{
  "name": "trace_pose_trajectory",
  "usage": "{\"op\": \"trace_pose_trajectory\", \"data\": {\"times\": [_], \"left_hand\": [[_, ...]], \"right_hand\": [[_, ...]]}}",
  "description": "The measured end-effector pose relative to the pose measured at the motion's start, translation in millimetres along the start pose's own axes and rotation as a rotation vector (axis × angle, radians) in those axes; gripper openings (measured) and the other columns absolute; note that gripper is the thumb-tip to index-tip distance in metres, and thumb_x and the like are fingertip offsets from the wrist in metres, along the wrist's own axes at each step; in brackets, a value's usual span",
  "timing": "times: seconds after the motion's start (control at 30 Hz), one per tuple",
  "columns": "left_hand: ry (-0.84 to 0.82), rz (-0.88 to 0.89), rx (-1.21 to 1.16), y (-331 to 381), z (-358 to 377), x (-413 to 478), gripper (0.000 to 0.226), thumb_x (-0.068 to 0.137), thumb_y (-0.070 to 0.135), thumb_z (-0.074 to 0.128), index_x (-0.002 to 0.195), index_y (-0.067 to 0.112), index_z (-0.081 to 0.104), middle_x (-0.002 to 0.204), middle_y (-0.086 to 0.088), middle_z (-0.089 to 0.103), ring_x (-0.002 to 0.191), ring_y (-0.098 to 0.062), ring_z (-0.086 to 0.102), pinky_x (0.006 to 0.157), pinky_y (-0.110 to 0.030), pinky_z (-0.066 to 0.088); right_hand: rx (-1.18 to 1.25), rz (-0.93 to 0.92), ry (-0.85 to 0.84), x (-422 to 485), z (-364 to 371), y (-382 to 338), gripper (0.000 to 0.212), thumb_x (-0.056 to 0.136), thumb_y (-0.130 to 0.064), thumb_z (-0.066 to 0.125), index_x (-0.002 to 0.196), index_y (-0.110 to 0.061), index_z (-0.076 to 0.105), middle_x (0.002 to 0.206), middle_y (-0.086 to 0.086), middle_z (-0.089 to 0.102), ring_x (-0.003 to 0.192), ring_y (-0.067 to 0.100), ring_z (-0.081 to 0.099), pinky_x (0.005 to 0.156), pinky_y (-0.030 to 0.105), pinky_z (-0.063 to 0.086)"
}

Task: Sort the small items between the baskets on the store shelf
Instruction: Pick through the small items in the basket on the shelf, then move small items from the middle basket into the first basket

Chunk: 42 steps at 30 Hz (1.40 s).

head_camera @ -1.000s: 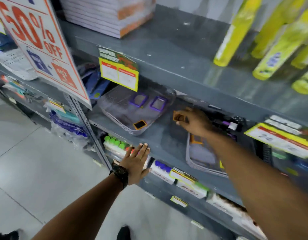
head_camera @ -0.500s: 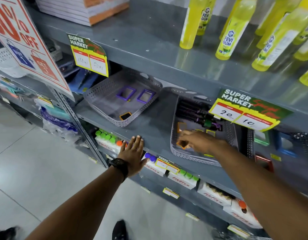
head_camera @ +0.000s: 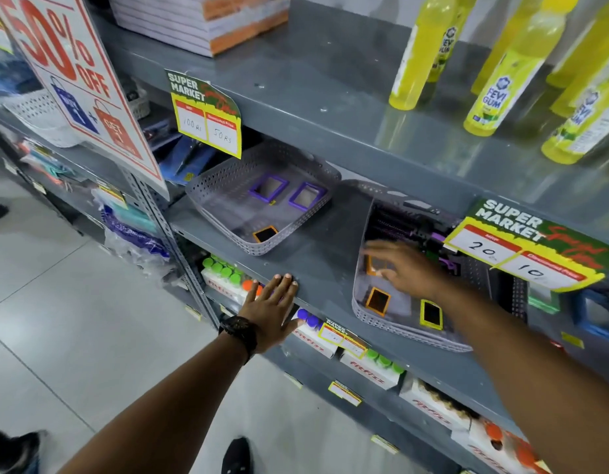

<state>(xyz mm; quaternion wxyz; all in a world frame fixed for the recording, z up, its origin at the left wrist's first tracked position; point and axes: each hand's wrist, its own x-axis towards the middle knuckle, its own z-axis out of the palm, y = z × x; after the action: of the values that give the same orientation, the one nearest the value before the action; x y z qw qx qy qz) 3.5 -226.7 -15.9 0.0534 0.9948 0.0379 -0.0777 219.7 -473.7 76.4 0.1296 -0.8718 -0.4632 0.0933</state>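
Two grey perforated baskets sit on the middle shelf. The left basket [head_camera: 224, 181] holds two purple-edged frames [head_camera: 268, 188] and one orange-edged piece [head_camera: 265, 233]. The right basket [head_camera: 402, 331] holds an orange-edged piece [head_camera: 378, 301], a yellow-edged piece [head_camera: 431, 314], a second orange piece [head_camera: 371, 265] and dark markers [head_camera: 398, 224] at the back. My right hand [head_camera: 410, 268] hovers blurred inside the right basket, fingers spread just by the second orange piece; whether it touches the piece is unclear. My left hand [head_camera: 272, 304] lies flat on the shelf's front edge, holding nothing.
Price tags [head_camera: 207, 114] [head_camera: 525, 248] hang from the upper shelf, which carries yellow gum bottles [head_camera: 419, 56] and stacked books [head_camera: 207, 22]. A 50% off sign [head_camera: 77, 80] stands at the left. Boxes of coloured tubs [head_camera: 227, 275] fill the shelf below. More frames [head_camera: 597, 314] lie at the right.
My right hand carried an orange-edged piece from between the baskets down into the right basket and let it go. The hand now sits farther back with spread fingers. The left hand stayed put.
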Motion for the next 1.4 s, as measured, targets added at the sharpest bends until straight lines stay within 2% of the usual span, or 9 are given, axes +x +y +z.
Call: {"op": "trace_pose_trajectory", "data": {"times": [0.23, 0.47, 0.6, 0.77, 0.93, 1.1, 1.2, 1.3, 1.4], "left_hand": [[0.069, 0.076, 0.018, -29.8, 5.1, 0.9, 0.075, 0.095, 0.066, 0.023, 0.155, 0.025, 0.007, 0.163, 0.0, 0.007, 0.149, -0.028, 0.01, 0.118, -0.057, 0.012], [0.13, 0.178, 0.066, -44.3, 14.2, 3.7, 0.076, 0.095, 0.06, 0.039, 0.155, 0.02, 0.013, 0.162, -0.005, 0.016, 0.148, -0.03, 0.017, 0.118, -0.057, 0.013], [0.126, 0.194, 0.058, -50.3, 15.1, 6.1, 0.076, 0.096, 0.061, 0.034, 0.155, 0.021, 0.008, 0.163, -0.004, 0.013, 0.149, -0.03, 0.012, 0.118, -0.057, 0.01], [0.131, 0.197, 0.036, -48.4, 15.3, 6.3, 0.077, 0.095, 0.064, 0.033, 0.154, 0.02, 0.014, 0.162, -0.005, 0.018, 0.148, -0.03, 0.014, 0.117, -0.058, 0.012], [0.141, 0.176, -0.005, -46.3, 15.8, 5.1, 0.079, 0.093, 0.067, 0.034, 0.154, 0.02, 0.016, 0.162, -0.004, 0.02, 0.148, -0.03, 0.013, 0.117, -0.058, 0.013], [0.147, 0.186, -0.012, -45.8, 13.7, 5.8, 0.079, 0.091, 0.068, 0.036, 0.152, 0.02, 0.02, 0.161, -0.004, 0.023, 0.147, -0.03, 0.017, 0.116, -0.059, 0.016], [0.149, 0.185, -0.014, -44.9, 12.8, 5.2, 0.079, 0.091, 0.068, 0.035, 0.152, 0.02, 0.02, 0.161, -0.004, 0.021, 0.147, -0.031, 0.016, 0.117, -0.059, 0.014], [0.135, 0.187, 0.0, -44.9, 11.0, 4.8, 0.08, 0.092, 0.069, 0.033, 0.153, 0.02, 0.017, 0.162, -0.004, 0.018, 0.148, -0.031, 0.012, 0.118, -0.058, 0.01], [0.1, 0.186, 0.018, -44.9, 9.1, 4.5, 0.08, 0.093, 0.069, 0.029, 0.154, 0.021, 0.012, 0.164, -0.004, 0.012, 0.149, -0.03, 0.005, 0.118, -0.058, 0.004]], "right_hand": [[0.189, -0.049, 0.232, 91.2, -18.0, -54.9, 0.059, 0.084, -0.032, 0.076, 0.139, -0.023, 0.057, 0.14, 0.0, 0.06, 0.129, 0.015, 0.055, 0.107, 0.018, 0.036], [0.25, -0.074, 0.05, 179.1, 9.2, -101.5, 0.081, 0.079, -0.047, 0.076, 0.149, -0.033, 0.037, 0.149, 0.0, 0.05, 0.133, 0.014, 0.049, 0.108, 0.028, 0.04], [0.105, -0.02, -0.072, 215.7, 24.1, -115.3, 0.076, 0.074, -0.05, 0.078, 0.141, -0.025, 0.052, 0.144, 0.003, 0.057, 0.132, 0.024, 0.054, 0.108, 0.041, 0.045], [-0.027, 0.039, -0.258, 237.8, 44.7, -129.3, 0.073, 0.062, -0.048, 0.086, 0.127, -0.022, 0.064, 0.13, 0.003, 0.068, 0.118, 0.022, 0.064, 0.096, 0.031, 0.051], [-0.118, 0.088, -0.238, 247.9, 52.3, -135.6, 0.082, 0.05, -0.055, 0.087, 0.119, -0.017, 0.066, 0.125, 0.009, 0.068, 0.112, 0.029, 0.066, 0.091, 0.035, 0.055], [-0.088, 0.076, -0.292, 247.7, 53.0, -141.9, 0.045, 0.051, -0.042, 0.09, 0.083, -0.016, 0.07, 0.087, 0.004, 0.075, 0.079, 0.023, 0.07, 0.071, 0.035, 0.06], [-0.053, 0.075, -0.299, 247.6, 52.5, -141.1, 0.022, 0.06, -0.019, 0.086, 0.064, -0.018, 0.065, 0.074, 0.003, 0.072, 0.073, 0.018, 0.068, 0.059, 0.024, 0.047], [-0.015, 0.039, -0.241, 246.1, 46.8, -137.0, 0.006, 0.075, -0.007, 0.075, 0.08, -0.011, 0.075, 0.086, 0.012, 0.075, 0.086, 0.022, 0.071, 0.067, 0.027, 0.049], [0.096, 0.047, -0.116, 238.9, 31.0, -131.6, 0.015, 0.084, -0.013, 0.071, 0.094, -0.005, 0.076, 0.093, 0.019, 0.075, 0.093, 0.024, 0.071, 0.076, 0.035, 0.054]]}}
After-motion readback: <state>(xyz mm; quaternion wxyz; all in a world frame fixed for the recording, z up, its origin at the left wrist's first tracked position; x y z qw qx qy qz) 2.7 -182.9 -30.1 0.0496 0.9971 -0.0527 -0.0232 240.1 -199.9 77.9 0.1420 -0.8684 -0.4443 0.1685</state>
